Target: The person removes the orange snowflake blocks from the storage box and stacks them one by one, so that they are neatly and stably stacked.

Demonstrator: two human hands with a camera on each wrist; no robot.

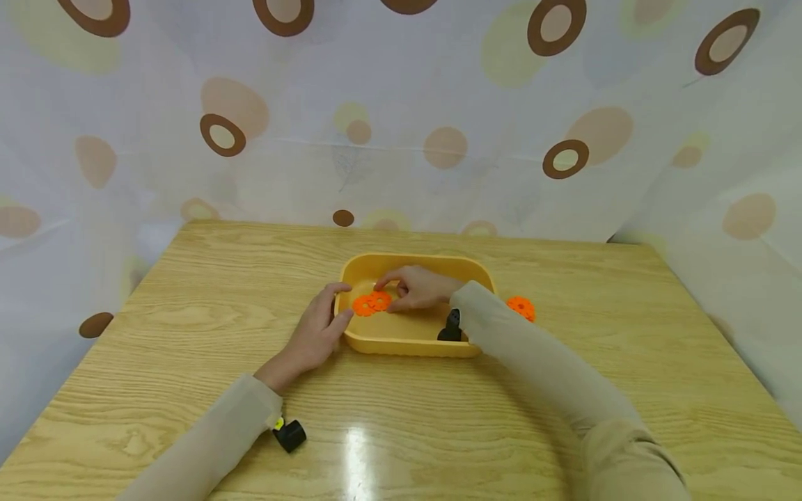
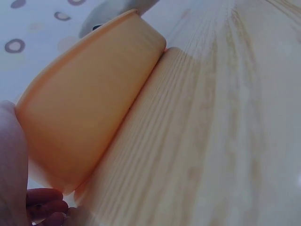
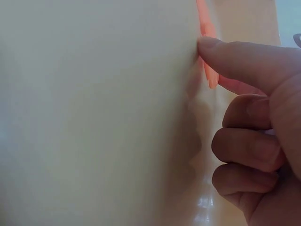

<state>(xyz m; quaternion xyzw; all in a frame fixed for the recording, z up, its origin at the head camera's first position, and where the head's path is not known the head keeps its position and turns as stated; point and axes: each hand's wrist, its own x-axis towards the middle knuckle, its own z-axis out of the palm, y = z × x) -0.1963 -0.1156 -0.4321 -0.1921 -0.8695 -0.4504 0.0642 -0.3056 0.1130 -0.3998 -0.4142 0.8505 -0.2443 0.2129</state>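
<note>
A yellow plastic bin [image 1: 413,346] sits on the wooden table. My left hand [image 1: 316,330] grips its left end, thumb and index finger at the rim; in the left wrist view the other fingers curl beside the bin's outer wall [image 2: 89,103]. Inside the bin lie two orange notched discs [image 1: 363,306], one overlapping the other. My right hand [image 1: 420,289] reaches in from the right and pinches the right-hand disc [image 1: 380,300] between thumb and index finger. Its other fingers [image 3: 244,146] are curled toward the palm, below an orange disc [image 3: 210,70] seen edge-on.
Another orange notched piece [image 1: 521,307] lies on the table just right of the bin, partly behind the right sleeve [image 1: 532,355]. Black wrist cameras are on both sleeves. A patterned curtain [image 1: 401,139] hangs behind the table [image 1: 250,278].
</note>
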